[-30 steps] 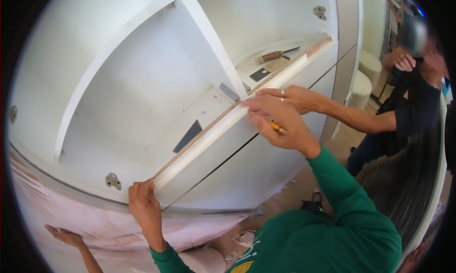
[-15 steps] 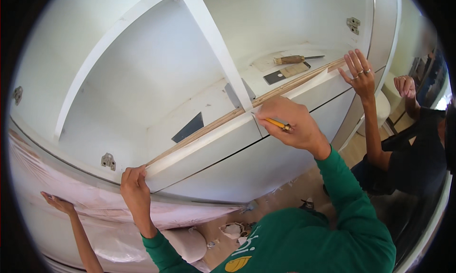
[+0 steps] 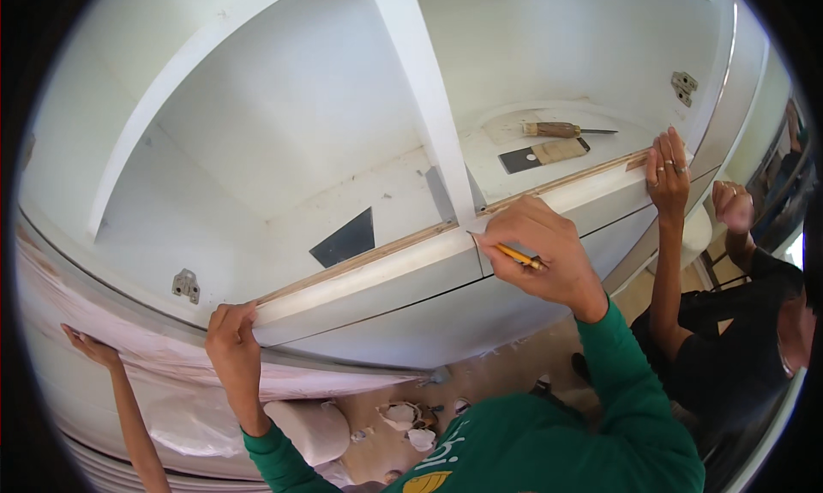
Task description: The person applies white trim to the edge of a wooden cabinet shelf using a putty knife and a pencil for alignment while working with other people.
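Observation:
A long white strip (image 3: 369, 281) with a bare wood edge runs along the front of the open white cabinet, above the drawer fronts. My left hand (image 3: 230, 334) grips its left end, thumb and fingers closed on it. In my right hand (image 3: 544, 251) is a yellow pencil (image 3: 519, 255), pinched close to its point. The tip is at the strip, just below the foot of the upright divider (image 3: 420, 73). Another person's hand (image 3: 668, 169) lies flat over the strip's right end.
Inside the cabinet lie a wooden-handled tool with a thin metal blade (image 3: 557, 130), a scraper (image 3: 540, 155) and a dark triangular plate (image 3: 347, 238). Metal hinges (image 3: 186, 286) sit on the cabinet. A co-worker in black (image 3: 720, 321) stands right; another person's hand (image 3: 90, 347) reaches in from the left.
The view has shifted, so the cabinet sits lower and further right. My hands keep the same grips on the strip and the pencil. The co-worker's fingers at the right end are closer together.

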`<state>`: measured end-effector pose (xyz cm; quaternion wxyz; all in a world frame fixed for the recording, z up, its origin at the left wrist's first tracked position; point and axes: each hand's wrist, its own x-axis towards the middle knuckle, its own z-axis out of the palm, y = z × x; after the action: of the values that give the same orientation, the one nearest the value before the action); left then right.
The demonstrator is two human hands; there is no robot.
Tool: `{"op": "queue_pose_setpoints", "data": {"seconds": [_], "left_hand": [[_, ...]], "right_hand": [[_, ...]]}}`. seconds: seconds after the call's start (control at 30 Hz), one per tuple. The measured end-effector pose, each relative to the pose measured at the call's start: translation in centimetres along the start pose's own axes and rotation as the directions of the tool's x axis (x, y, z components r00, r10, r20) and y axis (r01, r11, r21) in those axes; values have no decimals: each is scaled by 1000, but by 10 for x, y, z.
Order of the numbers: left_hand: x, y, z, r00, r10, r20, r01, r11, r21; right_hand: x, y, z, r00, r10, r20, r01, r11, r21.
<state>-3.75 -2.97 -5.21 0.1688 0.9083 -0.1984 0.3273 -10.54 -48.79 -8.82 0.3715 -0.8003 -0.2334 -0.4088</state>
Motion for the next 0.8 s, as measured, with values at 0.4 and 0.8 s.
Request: {"op": "queue_pose_setpoints", "data": {"seconds": [0.4, 0.8], "left_hand": [[1, 4, -2, 996, -69, 47, 70, 998, -7], [4, 4, -1, 997, -50, 51, 51, 998, -25]], "right_hand": [[0, 3, 3, 999, 33, 5, -33, 999, -26], [-1, 7, 9, 1000, 15, -16, -16, 997, -73]]}}
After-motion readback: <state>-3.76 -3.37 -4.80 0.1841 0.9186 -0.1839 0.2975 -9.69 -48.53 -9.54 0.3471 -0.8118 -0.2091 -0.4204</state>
